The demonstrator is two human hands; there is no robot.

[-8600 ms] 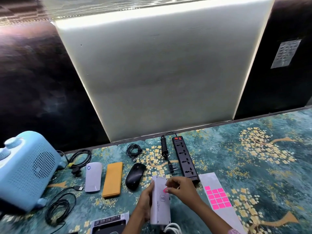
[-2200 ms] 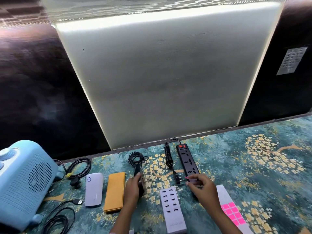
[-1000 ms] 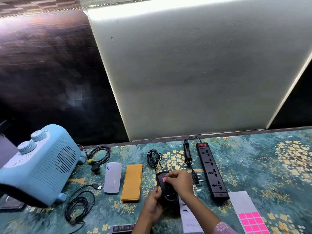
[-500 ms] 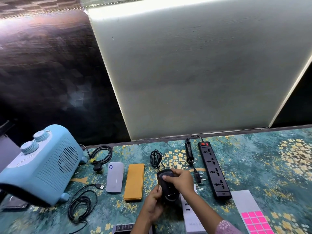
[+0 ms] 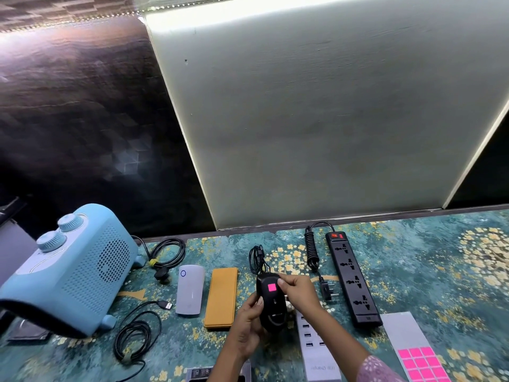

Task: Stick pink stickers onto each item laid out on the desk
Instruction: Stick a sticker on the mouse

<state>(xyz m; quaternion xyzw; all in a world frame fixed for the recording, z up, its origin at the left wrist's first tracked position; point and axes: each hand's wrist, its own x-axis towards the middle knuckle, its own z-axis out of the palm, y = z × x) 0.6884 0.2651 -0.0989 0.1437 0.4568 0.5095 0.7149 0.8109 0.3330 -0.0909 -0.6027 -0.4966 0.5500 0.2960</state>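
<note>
Right now both hands are on 1 black mouse (image 5: 271, 303), lifted a bit off the tabletop (image 5: 429, 274) near centre-front. Left hand (image 5: 249, 326) wraps its lower left side w/ fingers curled around it; right hand (image 5: 298, 293) grips the upper right edge, thumb tip just beside 1 pink sticker (image 5: 272, 287) stuck on the mouse's back. The mouse cord bundle (image 5: 257, 260) sits just behind it.

Sticker sheet (image 5: 410, 351) lies at front right; 11 or so pink squares still show on it, lower ones cut by the frame edge, so exact count can't be told.

Other items, 1 each: black power strip (image 5: 352, 277) w/ 4 sockets & a red switch, its coiled cord and plug beside it on the left; grey multi-port USB charger (image 5: 316, 351) under the right forearm; yellow-orange flat case (image 5: 221, 297); white power bank (image 5: 190, 289) w/ a blue ring; light-blue heater (image 5: 68, 271) w/ 2 knobs at far left. 2 loose black cable coils: one (image 5: 165, 250) behind the power bank, one (image 5: 135, 334) w/ a USB plug in front of the heater. No pink sticker can be seen on these others from this angle.
</note>
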